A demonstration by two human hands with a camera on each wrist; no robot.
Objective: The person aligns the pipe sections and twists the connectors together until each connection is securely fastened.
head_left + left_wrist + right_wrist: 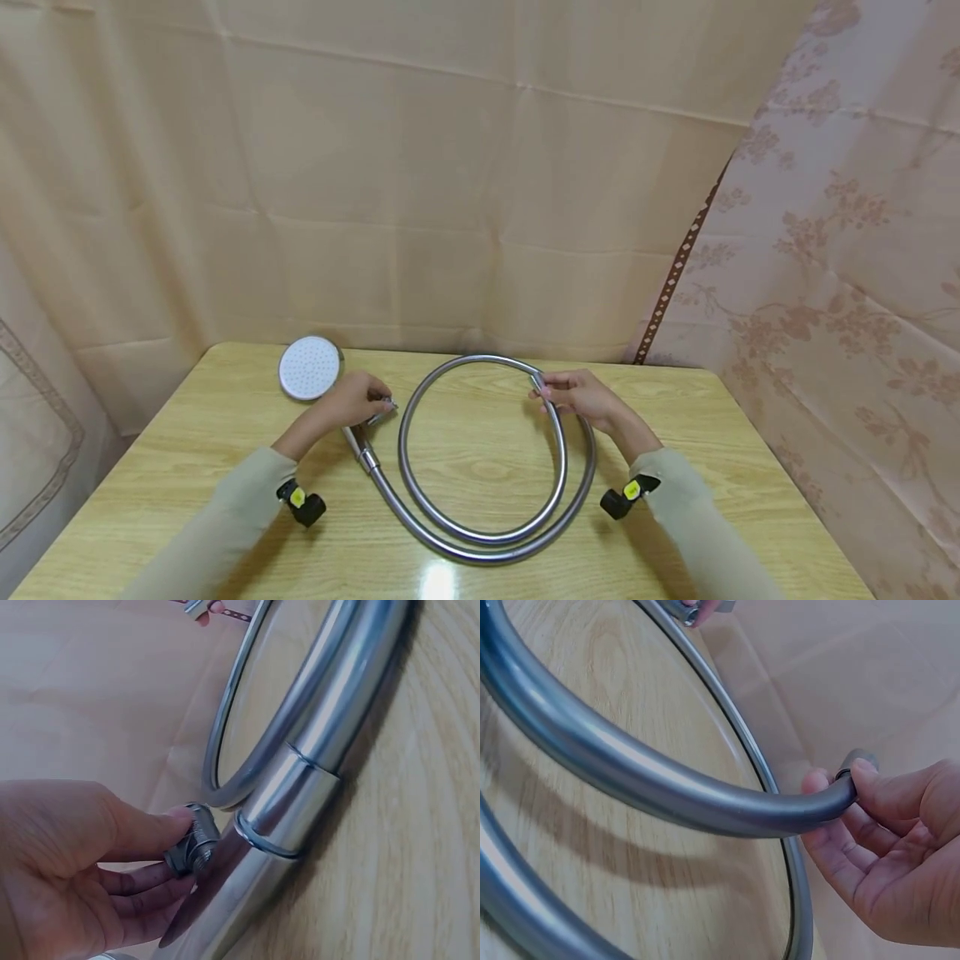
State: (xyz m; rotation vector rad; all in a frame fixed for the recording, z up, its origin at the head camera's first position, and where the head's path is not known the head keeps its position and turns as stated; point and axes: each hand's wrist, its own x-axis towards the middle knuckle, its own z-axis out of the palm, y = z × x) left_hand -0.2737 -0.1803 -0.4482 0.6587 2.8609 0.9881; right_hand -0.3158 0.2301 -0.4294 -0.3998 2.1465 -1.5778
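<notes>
My left hand [354, 400] pinches a small threaded metal fitting [196, 836] between thumb and fingers, close beside the handle of a shower head [309, 368]. The shower head lies spray face up at the back left, its white round face showing several rows of nozzles. A shiny metal shower hose [480, 537] runs from the handle and loops round on the table. Near the back right of the loop, my right hand [587, 398] grips the hose's free end just below its metal connector [855, 759], and that end is raised over the lower coil.
The coils lie on a light wood-grain table [675, 500]. A beige cloth [465, 183] hangs behind its back edge, and a flower-patterned cloth [847, 275] hangs at the right.
</notes>
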